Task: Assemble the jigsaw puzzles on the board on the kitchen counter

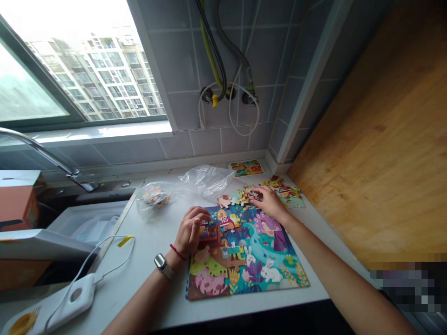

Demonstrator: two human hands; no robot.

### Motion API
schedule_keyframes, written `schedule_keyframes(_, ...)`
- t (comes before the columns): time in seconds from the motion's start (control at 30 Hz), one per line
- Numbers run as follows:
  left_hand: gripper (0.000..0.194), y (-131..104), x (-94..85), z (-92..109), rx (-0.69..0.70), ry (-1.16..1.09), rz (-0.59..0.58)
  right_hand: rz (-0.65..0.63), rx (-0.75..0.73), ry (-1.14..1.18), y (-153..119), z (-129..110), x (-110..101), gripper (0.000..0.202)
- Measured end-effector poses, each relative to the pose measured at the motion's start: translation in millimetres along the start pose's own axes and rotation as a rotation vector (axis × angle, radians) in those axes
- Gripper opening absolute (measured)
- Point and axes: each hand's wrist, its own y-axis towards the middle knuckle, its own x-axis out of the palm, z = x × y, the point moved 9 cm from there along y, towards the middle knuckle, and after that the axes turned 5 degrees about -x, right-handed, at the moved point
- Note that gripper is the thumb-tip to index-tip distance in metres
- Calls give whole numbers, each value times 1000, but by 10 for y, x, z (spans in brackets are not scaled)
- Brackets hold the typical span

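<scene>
A colourful jigsaw puzzle (249, 256) with rabbits, a pig and a peacock lies on the white counter in front of me. My left hand (191, 230) rests on its upper left edge, fingers lightly bent and with nothing visible in them. Beyond the puzzle's top edge, my right hand (268, 201) reaches into loose puzzle pieces (240, 196). Its thumb and forefinger close around a puzzle piece (254, 195), partly hidden by the fingers. More loose pieces (284, 190) spread behind that hand, towards the wall.
Behind the puzzle lie a clear plastic bag (207, 180), a bag of puzzle pieces (153, 197) and a picture card (246, 168). To the left are a sink (115, 197) with a faucet (45, 153) and a white power strip (66, 298) with a cable. A wooden panel (380, 139) borders the right.
</scene>
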Motion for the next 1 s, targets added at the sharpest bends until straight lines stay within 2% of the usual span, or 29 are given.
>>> schedule_keyframes(0.1,62,2,-49,-6,-3,10,36,10,72,57,28,103,-56,46)
schedule_keyframes(0.23,57,48,103,151,96,150,-127,-43,157,186,1,96,-115,51)
schedule_keyframes(0.3,61,84,204,223,144,184,-223,-95,221,322,-62,13,-102,56)
schedule_keyframes(0.37,64,125,274,257,168,165,-289,-202,316,540,-162,-131,9,62)
schedule_keyframes(0.47,65,175,277,231,144,86,-280,-322,373,744,-285,-441,181,46)
schedule_keyframes(0.57,66,153,250,182,99,-2,-255,-403,256,776,-336,-748,298,37)
schedule_keyframes(0.67,62,101,263,197,94,-45,-290,-647,111,764,-493,-994,465,41)
schedule_keyframes(0.73,53,88,280,235,109,-35,-321,-747,0,718,-595,-1086,490,41)
schedule_keyframes(0.87,29,112,286,291,139,-22,-336,-725,-181,607,-647,-1144,384,53)
schedule_keyframes(1.0,25,139,245,172,37,-36,-263,-724,-250,571,-655,-1159,325,66)
